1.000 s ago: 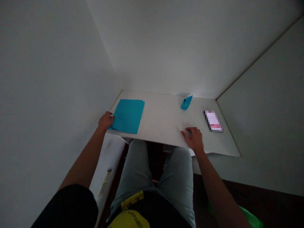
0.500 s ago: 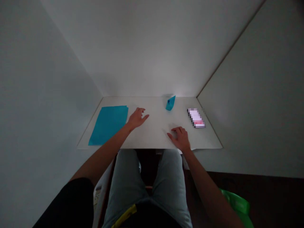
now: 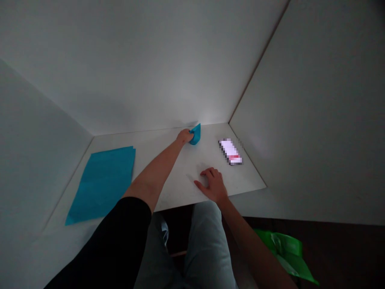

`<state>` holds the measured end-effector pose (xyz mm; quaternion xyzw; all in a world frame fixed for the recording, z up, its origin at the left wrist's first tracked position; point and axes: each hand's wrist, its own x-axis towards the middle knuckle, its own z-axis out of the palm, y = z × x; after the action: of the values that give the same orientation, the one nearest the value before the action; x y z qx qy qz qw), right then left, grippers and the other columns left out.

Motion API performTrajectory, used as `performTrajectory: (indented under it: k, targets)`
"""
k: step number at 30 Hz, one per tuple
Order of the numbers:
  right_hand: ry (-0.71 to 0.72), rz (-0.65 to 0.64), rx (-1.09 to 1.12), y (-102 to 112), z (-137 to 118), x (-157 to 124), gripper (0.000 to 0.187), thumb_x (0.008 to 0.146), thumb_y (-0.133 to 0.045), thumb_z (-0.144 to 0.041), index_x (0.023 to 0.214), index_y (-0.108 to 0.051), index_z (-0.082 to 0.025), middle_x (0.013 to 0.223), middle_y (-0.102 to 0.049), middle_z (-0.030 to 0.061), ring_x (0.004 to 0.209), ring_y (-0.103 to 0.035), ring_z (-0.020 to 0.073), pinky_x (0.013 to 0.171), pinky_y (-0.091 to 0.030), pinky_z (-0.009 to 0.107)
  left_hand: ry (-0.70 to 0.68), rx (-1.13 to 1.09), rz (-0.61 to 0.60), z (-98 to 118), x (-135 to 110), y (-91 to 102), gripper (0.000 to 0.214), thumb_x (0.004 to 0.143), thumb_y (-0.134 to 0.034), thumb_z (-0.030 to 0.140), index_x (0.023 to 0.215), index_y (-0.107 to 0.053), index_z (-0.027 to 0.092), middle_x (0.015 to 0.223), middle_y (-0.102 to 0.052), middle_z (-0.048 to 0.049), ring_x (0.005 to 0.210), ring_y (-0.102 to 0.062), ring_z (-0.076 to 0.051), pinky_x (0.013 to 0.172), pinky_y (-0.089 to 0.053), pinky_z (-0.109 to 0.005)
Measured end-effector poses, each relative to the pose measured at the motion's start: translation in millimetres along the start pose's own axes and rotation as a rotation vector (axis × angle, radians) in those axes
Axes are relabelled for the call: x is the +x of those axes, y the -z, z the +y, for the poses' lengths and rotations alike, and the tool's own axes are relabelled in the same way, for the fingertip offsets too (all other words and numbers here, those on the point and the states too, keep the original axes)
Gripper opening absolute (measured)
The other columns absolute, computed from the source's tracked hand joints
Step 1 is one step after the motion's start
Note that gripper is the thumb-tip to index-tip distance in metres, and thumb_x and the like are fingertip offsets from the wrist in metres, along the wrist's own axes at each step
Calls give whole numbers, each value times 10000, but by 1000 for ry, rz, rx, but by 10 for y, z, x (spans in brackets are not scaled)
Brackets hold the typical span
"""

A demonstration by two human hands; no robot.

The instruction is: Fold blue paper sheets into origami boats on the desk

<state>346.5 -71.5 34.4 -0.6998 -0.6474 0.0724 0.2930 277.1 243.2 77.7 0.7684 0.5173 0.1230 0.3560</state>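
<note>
My left hand [image 3: 184,137] reaches across the white table [image 3: 168,188] to a small folded blue paper boat [image 3: 196,134] near the back wall, and its fingers close on the boat's left side. My right hand [image 3: 212,185] lies flat on the table near the front edge, fingers spread, holding nothing. A stack of flat blue paper sheets [image 3: 102,180] lies at the table's left.
A phone [image 3: 230,151] with a lit screen lies to the right of the boat, close to the right wall. White walls enclose the table on three sides. A green object [image 3: 285,253] sits on the dark floor at the right. My legs are under the table's front edge.
My left hand left the blue sheets, crossed the table to the right and back, and took hold of the paper boat. My right hand stayed flat. The view turned rightwards.
</note>
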Motion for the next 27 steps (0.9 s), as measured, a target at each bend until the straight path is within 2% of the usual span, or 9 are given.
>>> performTrajectory:
  k: [3, 6, 8, 12, 15, 18, 21, 24, 27]
  targets:
    - [4, -8, 15, 6, -4, -1, 354, 958, -752, -570, 1118, -673, -264, 1151, -673, 113, 1096, -627, 338, 991, -505, 542, 19, 23, 10, -18, -34, -35, 259, 905, -716, 363, 1018, -756, 134, 1163, -786, -231, 1234, -707, -376, 984, -526, -392]
    - [1, -2, 19, 8, 1, 1, 364, 969, -736, -575, 1126, -666, -255, 1143, -673, 118, 1086, -629, 337, 991, -503, 537, -6, -3, 41, -59, -208, -22, 166, 910, -699, 298, 1007, -720, 165, 1100, -790, -161, 1095, -739, -301, 908, -537, -347]
    - [1, 4, 22, 8, 13, -6, 369, 980, -718, -581, 1140, -663, -253, 1146, -677, 120, 1086, -632, 339, 994, -500, 536, -35, -62, 66, -161, -391, 36, 136, 928, -667, 279, 1030, -676, 189, 1034, -776, -96, 941, -733, -231, 841, -539, -319]
    - [3, 23, 60, 12, 68, -41, 385, 1006, -665, -598, 1180, -660, -254, 1174, -695, 123, 1107, -642, 341, 985, -500, 528, -104, -377, 148, -576, -834, 251, 53, 912, -601, 213, 912, -550, 223, 779, -622, 20, 715, -600, -151, 701, -480, -271]
    - [-21, 60, 132, 7, 72, 23, 360, 1034, -616, -578, 1186, -664, -255, 1124, -710, 110, 1014, -656, 310, 932, -515, 504, -115, -483, 236, -923, -1113, 412, 130, 855, -578, 156, 807, -485, 232, 706, -504, 45, 674, -508, -142, 637, -412, -259]
    - [-15, 69, 218, -62, -54, 315, 339, 1037, -616, -551, 1206, -663, -260, 1070, -708, 87, 878, -642, 264, 862, -526, 470, -103, -525, 260, -1163, -1264, 474, 208, 833, -610, 169, 731, -440, 232, 679, -471, 43, 657, -468, -139, 614, -385, -259]
    - [38, 69, 354, -256, -270, 834, 383, 1024, -633, -539, 1281, -632, -255, 1110, -694, 86, 860, -635, 239, 751, -531, 402, -126, -626, 228, -1291, -1322, 426, 273, 862, -654, 241, 737, -411, 236, 696, -512, 39, 655, -495, -131, 620, -414, -254]
    - [80, 47, 484, -535, -428, 1387, 389, 1003, -656, -535, 1270, -628, -255, 1100, -700, 73, 833, -624, 210, 660, -504, 335, -166, -703, 236, -1355, -1363, 348, 250, 896, -681, 312, 827, -452, 237, 782, -597, 23, 703, -579, -129, 651, -470, -249]
    - [117, 19, 567, -778, -461, 1749, 265, 1026, -605, -499, 1089, -663, -249, 899, -688, 23, 774, -607, 190, 673, -494, 316, -204, -705, 245, -1398, -1409, 318, 235, 922, -692, 344, 1046, -522, 240, 970, -684, -19, 776, -660, -137, 659, -513, -245]
